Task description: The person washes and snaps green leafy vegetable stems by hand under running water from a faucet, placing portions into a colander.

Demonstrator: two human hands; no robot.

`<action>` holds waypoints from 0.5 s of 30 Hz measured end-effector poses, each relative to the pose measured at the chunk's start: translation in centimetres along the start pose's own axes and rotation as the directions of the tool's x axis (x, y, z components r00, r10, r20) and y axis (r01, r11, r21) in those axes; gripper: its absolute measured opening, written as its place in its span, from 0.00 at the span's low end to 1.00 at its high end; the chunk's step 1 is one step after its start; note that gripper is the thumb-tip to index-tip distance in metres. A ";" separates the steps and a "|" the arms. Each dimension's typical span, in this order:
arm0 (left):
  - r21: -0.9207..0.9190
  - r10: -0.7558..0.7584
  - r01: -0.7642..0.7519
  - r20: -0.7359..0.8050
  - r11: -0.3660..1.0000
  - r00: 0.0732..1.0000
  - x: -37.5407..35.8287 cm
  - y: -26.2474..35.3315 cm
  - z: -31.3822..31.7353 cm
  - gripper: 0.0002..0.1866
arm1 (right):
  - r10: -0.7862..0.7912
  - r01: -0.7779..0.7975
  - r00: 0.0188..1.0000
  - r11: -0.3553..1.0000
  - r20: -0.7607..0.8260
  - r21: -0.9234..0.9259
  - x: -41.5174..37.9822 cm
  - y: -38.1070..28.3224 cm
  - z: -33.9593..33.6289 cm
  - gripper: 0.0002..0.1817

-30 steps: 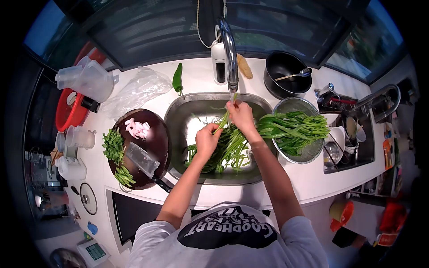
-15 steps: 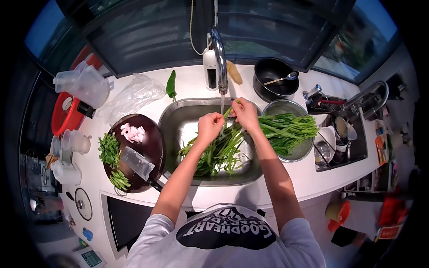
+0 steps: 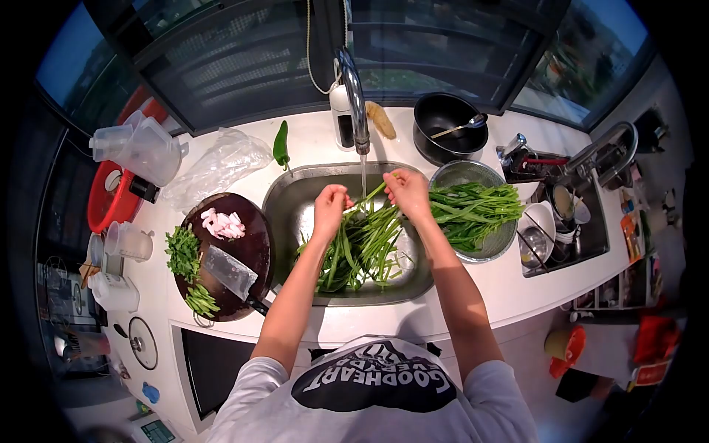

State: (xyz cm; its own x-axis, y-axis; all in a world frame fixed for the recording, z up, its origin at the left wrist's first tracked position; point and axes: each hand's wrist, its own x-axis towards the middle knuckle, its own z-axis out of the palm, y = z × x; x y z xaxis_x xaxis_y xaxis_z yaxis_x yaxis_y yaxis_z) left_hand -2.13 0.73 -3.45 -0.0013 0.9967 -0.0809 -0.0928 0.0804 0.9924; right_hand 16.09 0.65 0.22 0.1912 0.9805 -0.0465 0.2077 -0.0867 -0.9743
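Note:
Above the metal sink (image 3: 279, 210), my right hand (image 3: 408, 195) pinches a long green vegetable stem (image 3: 375, 191). The stem slants down leftwards toward my left hand (image 3: 330, 210), whose fingers are curled closed; I cannot make out what lies between them. A thin stream of water falls from the curved faucet (image 3: 361, 125) between both hands. Below them a pile of leafy green stems (image 3: 354, 255) lies in the sink. To the right, a metal colander (image 3: 484, 257) holds more long greens (image 3: 476, 210).
A cleaver (image 3: 230, 272) rests on a round dark board (image 3: 255, 236) with pale pink slices (image 3: 222, 224) and chopped greens (image 3: 182, 253). Behind the sink are a green pepper (image 3: 281, 145), a ginger-like root (image 3: 380, 120) and a black pot (image 3: 449, 148). Dishes (image 3: 538, 232) fill the right sink.
My left hand has moved left, away from my right hand, widening the gap between them. My right hand stays near the faucet, still pinching a stem. The camera view has shifted slightly.

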 end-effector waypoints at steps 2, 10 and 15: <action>0.027 0.118 -0.123 0.134 0.992 0.984 0.4 -0.2 0.0 0.11 | -0.059 0.058 0.998 0.991 -0.004 -0.124 0.0 0.2 0.9 0.13; 0.538 0.316 -0.449 0.325 0.713 0.891 0.1 4.2 1.6 0.09 | -0.215 0.234 0.972 0.925 0.097 -0.298 -0.9 -2.6 1.2 0.12; 0.547 0.323 -0.382 0.206 0.745 0.924 0.1 4.3 2.2 0.10 | -0.232 0.239 0.971 0.948 0.058 -0.211 -0.3 -1.0 2.4 0.12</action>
State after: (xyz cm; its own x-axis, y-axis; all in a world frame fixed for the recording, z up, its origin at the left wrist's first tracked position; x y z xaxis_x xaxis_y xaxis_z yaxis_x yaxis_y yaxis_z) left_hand -0.36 1.17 1.02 0.1740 0.9486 0.2643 0.4766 -0.3160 0.8204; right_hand 13.51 0.86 0.73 0.0820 0.9824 0.1681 0.4447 0.1149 -0.8883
